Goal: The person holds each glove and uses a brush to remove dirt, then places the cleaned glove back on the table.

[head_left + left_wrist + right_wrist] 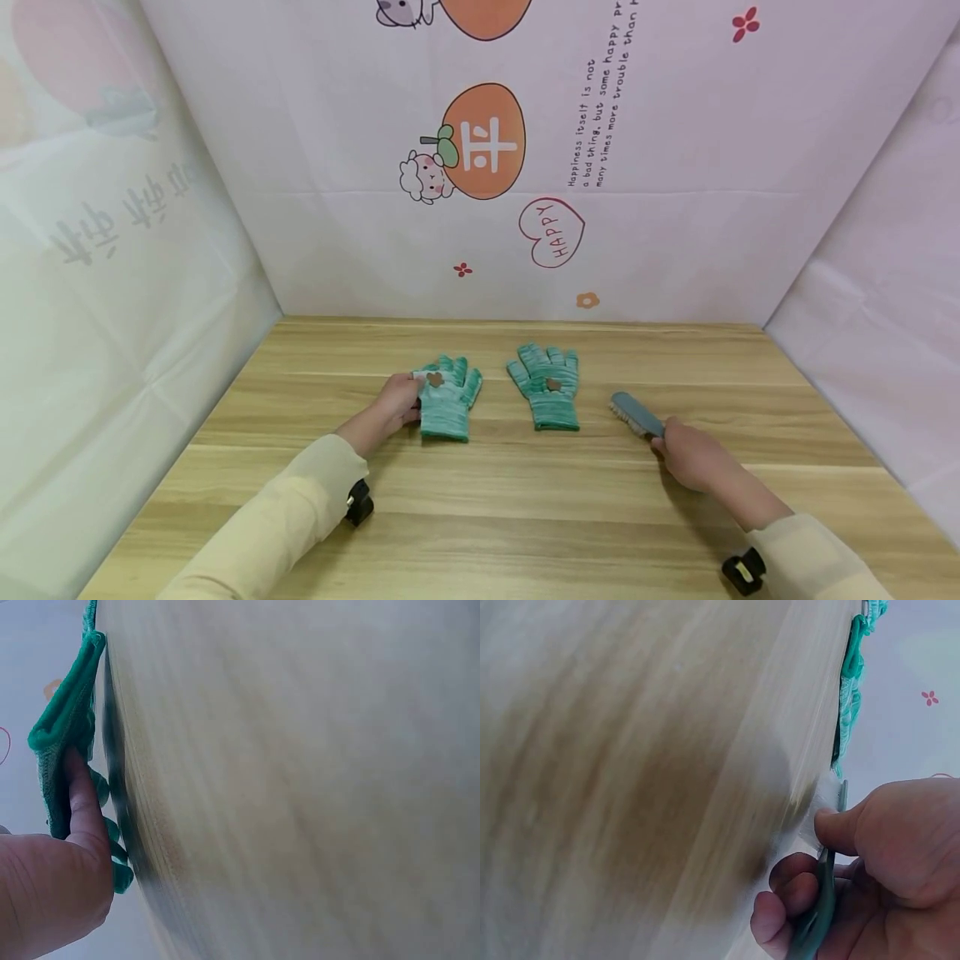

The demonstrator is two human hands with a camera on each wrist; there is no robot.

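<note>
My left hand (396, 398) grips the side edge of a green knitted glove (446, 408) with a brown flower-shaped patch. In the left wrist view that glove (56, 735) is raised a little off the wood, thumb beneath it. A second matching glove (555, 407) lies flat to its right, fingers pointing away. My right hand (693, 454) holds a blue-grey brush (637, 414) by its handle, pale bristles facing down and left. In the right wrist view, fingers curl round the brush handle (817, 915); its bristles (823, 806) are partly hidden by the thumb.
The wooden table (480, 533) carries the gloves. A white printed cloth (337, 208) hangs behind it, with more cloth at both sides. Small black devices (360, 502) are strapped at the wrists.
</note>
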